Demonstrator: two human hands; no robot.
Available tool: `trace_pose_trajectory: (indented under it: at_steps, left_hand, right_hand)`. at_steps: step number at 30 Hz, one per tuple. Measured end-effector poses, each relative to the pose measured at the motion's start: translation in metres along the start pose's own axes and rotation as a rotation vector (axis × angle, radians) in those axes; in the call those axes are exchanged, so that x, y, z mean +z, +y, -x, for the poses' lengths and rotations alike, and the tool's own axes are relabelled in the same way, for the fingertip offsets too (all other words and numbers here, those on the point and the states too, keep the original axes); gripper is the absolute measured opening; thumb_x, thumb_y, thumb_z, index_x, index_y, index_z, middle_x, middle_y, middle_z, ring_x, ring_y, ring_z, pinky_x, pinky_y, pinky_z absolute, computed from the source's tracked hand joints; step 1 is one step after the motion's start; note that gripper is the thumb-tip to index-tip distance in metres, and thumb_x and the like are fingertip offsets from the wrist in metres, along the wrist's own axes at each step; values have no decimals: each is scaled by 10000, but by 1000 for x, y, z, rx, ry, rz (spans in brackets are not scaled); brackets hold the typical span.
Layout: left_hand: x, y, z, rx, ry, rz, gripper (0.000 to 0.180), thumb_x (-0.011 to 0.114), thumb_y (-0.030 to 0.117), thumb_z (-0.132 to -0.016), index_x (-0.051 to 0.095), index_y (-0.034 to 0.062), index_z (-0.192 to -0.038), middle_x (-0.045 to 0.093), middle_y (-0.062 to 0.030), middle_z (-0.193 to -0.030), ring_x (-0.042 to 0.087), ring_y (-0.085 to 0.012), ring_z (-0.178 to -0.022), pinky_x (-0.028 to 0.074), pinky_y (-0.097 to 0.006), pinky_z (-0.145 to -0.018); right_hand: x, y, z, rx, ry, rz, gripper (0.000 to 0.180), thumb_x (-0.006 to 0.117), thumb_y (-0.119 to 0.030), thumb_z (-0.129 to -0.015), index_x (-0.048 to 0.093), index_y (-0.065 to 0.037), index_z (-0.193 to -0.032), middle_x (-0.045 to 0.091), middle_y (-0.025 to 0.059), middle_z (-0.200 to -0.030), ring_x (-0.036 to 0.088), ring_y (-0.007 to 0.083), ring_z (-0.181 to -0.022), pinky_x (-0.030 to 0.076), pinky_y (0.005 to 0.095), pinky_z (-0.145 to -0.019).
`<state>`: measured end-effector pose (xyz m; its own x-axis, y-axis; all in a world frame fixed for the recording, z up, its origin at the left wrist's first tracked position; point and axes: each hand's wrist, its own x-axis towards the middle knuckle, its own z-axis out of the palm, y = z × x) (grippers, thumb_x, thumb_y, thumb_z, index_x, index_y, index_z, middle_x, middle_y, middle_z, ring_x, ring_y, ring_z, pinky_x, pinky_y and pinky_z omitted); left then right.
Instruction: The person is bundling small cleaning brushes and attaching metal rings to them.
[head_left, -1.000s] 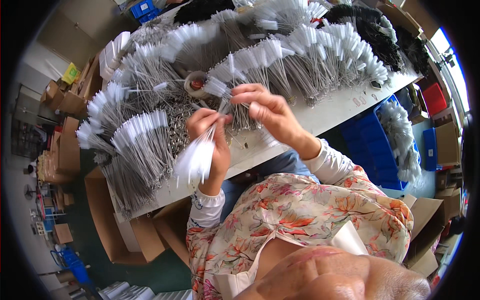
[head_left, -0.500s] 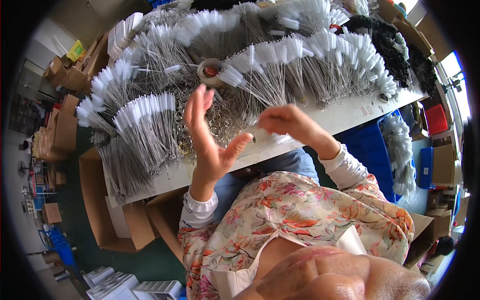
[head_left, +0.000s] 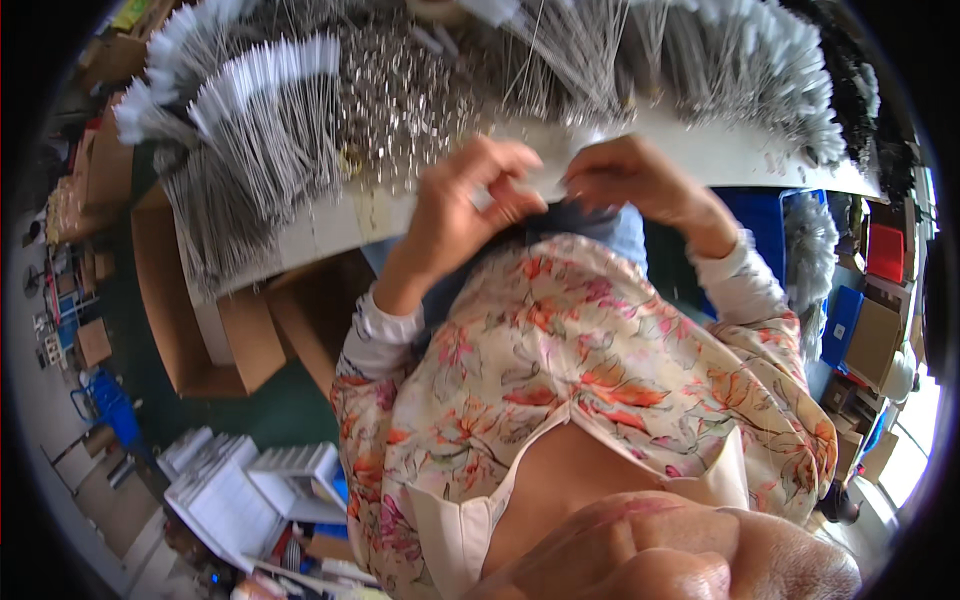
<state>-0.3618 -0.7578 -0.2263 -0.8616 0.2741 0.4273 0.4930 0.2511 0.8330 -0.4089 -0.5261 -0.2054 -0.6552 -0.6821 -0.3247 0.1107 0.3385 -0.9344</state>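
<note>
Both hands meet at the near edge of the white table (head_left: 700, 150): the left hand (head_left: 470, 205) and right hand (head_left: 635, 180) each pinch an end of a small flat white strip (head_left: 530, 190) held between them. Behind, thin shiny metal wires with white paper tags (head_left: 260, 130) fan out in bundles. A brown cardboard box (head_left: 175, 300) sits below the table, contents hard to tell

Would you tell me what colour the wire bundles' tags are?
White tags, clearest in the head view.
</note>
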Motion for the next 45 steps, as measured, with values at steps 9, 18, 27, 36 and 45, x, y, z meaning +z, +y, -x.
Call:
trace_pose_trajectory:
  at_steps: [9,18,27,36,45]
  left_hand:
    - [4,-52,65,-507,231,-487,247,682,267,-794,616,30,-822,589,-59,-571,581,-154,-499,452,-290,-489]
    - [-1,-27,42,-385,377,302,37,577,11,-857,582,6,-821,661,-97,-866,642,-129,-697,529,-230,-602]
    - [-45,-4,22,-141,81,151,129,570,-27,-837,634,2,-946,622,-131,-1028,616,-106,-834,537,-218,-669]
    - [-48,-3,16,-110,4,202,200,572,-69,-799,659,15,-958,588,-99,-1012,611,-120,-846,556,-230,-740]
    - [-37,3,10,-48,74,129,208,562,-107,-780,622,-62,-975,602,-161,-1012,641,-194,-879,540,-252,-750]
  right_hand:
    - [-56,98,42,-18,572,926,131,585,-110,-802,663,-77,-901,658,84,-835,640,266,-755,500,367,-651]
    - [63,40,-55,-584,328,636,75,627,-167,-794,662,-115,-836,637,24,-874,616,248,-649,493,346,-577]
    - [47,9,-54,-435,71,139,147,623,-142,-830,668,-25,-906,635,69,-747,578,136,-610,446,269,-559]
    - [44,4,-48,-165,-59,-98,218,601,-209,-876,656,-11,-949,557,-11,-649,451,48,-537,364,207,-491]
    - [39,2,-49,-180,-103,-186,225,576,-218,-898,642,-10,-954,585,-14,-718,449,36,-570,371,180,-509]
